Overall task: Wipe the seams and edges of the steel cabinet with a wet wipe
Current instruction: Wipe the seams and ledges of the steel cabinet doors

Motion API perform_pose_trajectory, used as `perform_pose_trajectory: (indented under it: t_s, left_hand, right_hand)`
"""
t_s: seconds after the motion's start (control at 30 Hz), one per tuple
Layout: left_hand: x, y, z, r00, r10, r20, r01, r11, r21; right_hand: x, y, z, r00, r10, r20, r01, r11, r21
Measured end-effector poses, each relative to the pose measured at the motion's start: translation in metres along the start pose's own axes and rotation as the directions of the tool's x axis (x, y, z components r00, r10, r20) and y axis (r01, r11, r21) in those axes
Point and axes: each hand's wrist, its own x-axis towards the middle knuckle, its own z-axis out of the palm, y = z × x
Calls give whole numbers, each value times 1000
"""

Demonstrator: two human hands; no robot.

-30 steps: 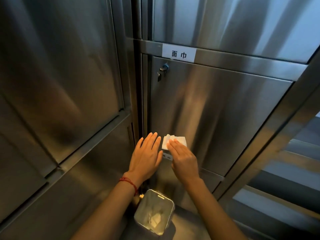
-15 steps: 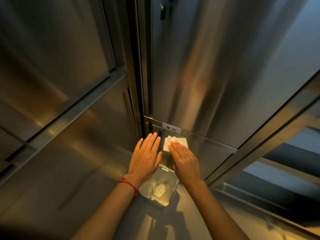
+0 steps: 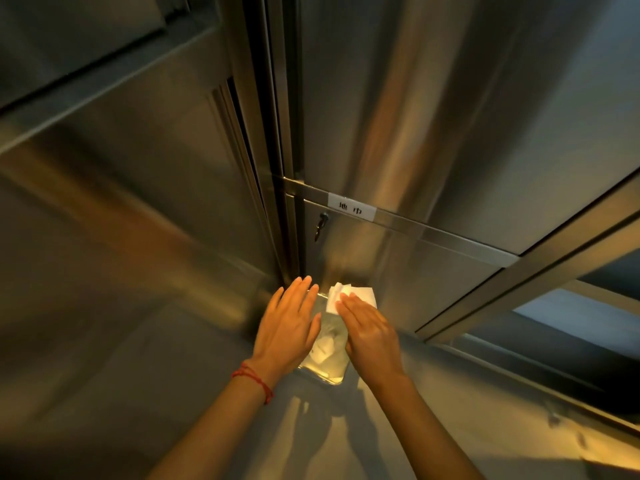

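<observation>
The steel cabinet (image 3: pixel 433 116) fills the view, with a vertical seam (image 3: pixel 287 168) left of centre and a horizontal rail bearing a white label (image 3: pixel 351 206). My right hand (image 3: pixel 370 334) lies flat with straight fingers on a folded white wet wipe (image 3: pixel 360 294), low on the bottom door. My left hand (image 3: pixel 289 327), a red string at its wrist, is held flat beside it with fingers straight and holds nothing. A small key lock (image 3: pixel 322 220) sits at the bottom door's upper left corner.
A small steel bin (image 3: pixel 329 355) with crumpled white wipes inside stands on the floor under my hands. A slanted steel frame bar (image 3: pixel 519 282) runs along the right. More steel panels (image 3: pixel 121 168) stand to the left.
The view has dropped from the middle door to the bottom door. Both hands and the wipe have moved down the cabinet front, past the lower labelled rail, and are now over the bin.
</observation>
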Motion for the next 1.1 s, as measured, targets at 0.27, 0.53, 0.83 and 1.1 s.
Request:
perform_pose_trajectory:
  t_s: [0.27,0.53,0.83,1.1]
  left_hand:
    - [-23,-10,57,996,-48,81,51,998,-38]
    - [-35,-24,106,990,-60,130,70,995,-77]
    - [-34,-34,126,980,-87,180,107,989,-104]
    - [-31,-28,129,968,-89,233,116,988,-107]
  right_hand:
    - [-26,9,59,996,12,89,-15,999,32]
    - [-40,16,107,982,61,181,-69,997,42]
    - [-34,21,132,949,165,269,-179,984,27]
    - [-33,21,131,874,226,431,-231,972,-41]
